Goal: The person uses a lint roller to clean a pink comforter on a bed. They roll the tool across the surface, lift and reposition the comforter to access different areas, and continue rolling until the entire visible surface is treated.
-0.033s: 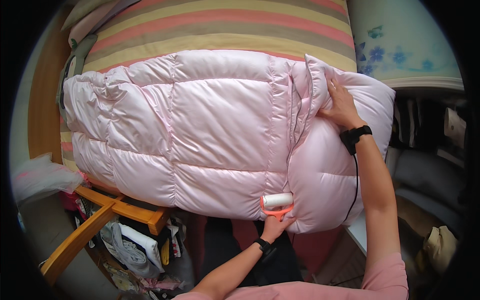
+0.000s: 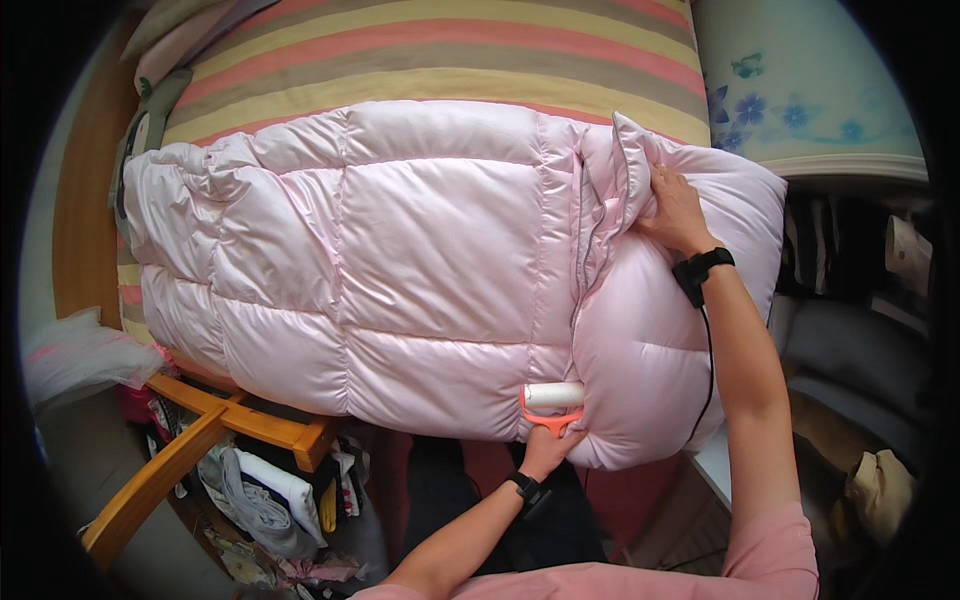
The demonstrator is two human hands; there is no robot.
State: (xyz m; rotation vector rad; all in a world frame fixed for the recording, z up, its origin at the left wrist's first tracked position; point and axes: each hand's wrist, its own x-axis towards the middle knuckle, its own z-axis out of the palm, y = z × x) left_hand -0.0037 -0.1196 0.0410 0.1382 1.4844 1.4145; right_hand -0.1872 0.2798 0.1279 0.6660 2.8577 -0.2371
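Observation:
A shiny pale pink quilted comforter (image 2: 430,240) lies over the bed, with a folded, grey-piped edge (image 2: 590,235) running across its right part. My right hand (image 2: 680,212) grips the fold near its far end, fingers bent over the fabric and thumb toward the piping. At the near edge of the comforter, my left hand (image 2: 547,450) is closed round the orange handle of a lint roller (image 2: 553,396). The roller's white cylinder rests against the comforter, just left of the fold's near end. Black bands circle both my wrists.
Behind the comforter spreads a striped bedsheet (image 2: 450,50). A wooden chair or rail (image 2: 215,430) stands at the near left, beside stacked clothes (image 2: 265,500). A flower-patterned white panel (image 2: 800,90) rises at the far right, with dark shelves of fabric (image 2: 840,250) below it.
Very little differs. The piped fold under my right hand sits slightly differently, and the view has shifted a touch. Both hands keep their holds.

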